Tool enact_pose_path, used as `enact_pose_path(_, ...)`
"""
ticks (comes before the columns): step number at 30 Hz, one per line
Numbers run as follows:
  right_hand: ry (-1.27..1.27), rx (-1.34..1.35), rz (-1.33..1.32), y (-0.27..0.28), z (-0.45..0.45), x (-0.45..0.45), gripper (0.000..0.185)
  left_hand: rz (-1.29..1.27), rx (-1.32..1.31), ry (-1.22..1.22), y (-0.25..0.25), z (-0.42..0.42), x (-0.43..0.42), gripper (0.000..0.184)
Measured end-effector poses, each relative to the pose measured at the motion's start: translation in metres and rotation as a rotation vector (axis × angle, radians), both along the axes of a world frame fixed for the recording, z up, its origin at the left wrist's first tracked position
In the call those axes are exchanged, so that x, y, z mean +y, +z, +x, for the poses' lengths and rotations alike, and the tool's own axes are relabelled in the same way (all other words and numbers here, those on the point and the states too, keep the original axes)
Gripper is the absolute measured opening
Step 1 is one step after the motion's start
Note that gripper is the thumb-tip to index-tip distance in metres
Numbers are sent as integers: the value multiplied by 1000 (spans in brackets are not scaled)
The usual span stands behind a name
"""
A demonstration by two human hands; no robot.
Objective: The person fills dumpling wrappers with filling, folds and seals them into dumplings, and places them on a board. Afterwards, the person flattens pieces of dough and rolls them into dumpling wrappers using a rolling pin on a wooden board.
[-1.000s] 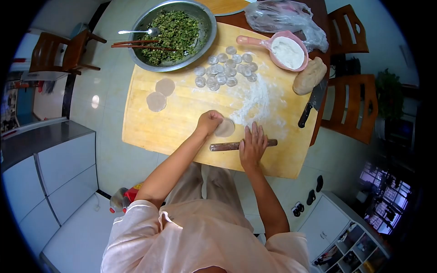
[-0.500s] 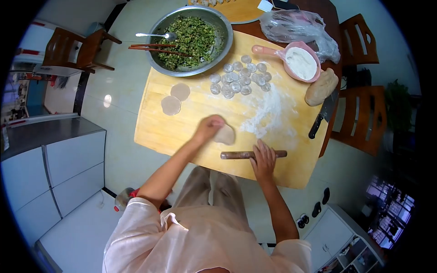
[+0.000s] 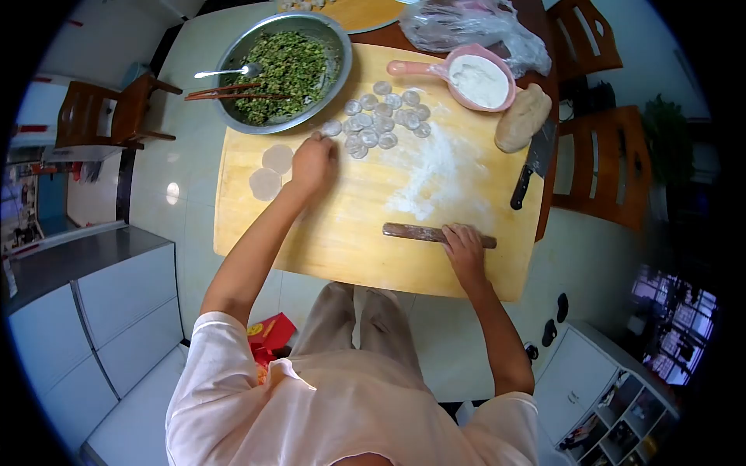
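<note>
My left hand [image 3: 313,165] is closed at the left edge of the group of small dough discs [image 3: 382,109], its fingertips at the leftmost disc [image 3: 332,127]. Two flat dough rounds, one [image 3: 277,158] above the other [image 3: 265,184], lie on the wooden board [image 3: 342,248] just left of that hand. My right hand [image 3: 464,240] has its fingers wrapped over the right part of the brown rolling pin [image 3: 412,231]. Loose white flour [image 3: 427,175] is spread between the discs and the pin.
A metal bowl [image 3: 339,78] of green filling with a spoon and chopsticks stands at the back left. A pink scoop of flour [image 3: 478,81], a dough lump [image 3: 523,118], a black-handled knife [image 3: 522,187] and a plastic bag [image 3: 474,27] are at the right and back.
My left hand has left the dough round near the pin and moved up to the small discs. That round no longer shows there. My right hand has shifted right with the pin.
</note>
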State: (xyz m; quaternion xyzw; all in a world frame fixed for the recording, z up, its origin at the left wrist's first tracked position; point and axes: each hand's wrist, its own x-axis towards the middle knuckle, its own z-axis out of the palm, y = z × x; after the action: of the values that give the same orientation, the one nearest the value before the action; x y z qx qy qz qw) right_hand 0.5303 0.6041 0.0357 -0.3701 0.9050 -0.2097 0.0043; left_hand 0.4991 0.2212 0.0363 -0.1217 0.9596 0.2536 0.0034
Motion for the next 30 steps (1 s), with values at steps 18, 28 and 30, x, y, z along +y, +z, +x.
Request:
enact_pose_path(18,-395,60,122,-13,-58,-84,53,316,-110,-277,-33,2,165,8)
enact_pose_path(28,-379,71,246,-11,-5,-71,56,509,-126,-129,-9,11,138,16)
enact_pose_path(30,-400,95,207,-12,-44,-88,55,422,-61,-177,-9,8,142,15)
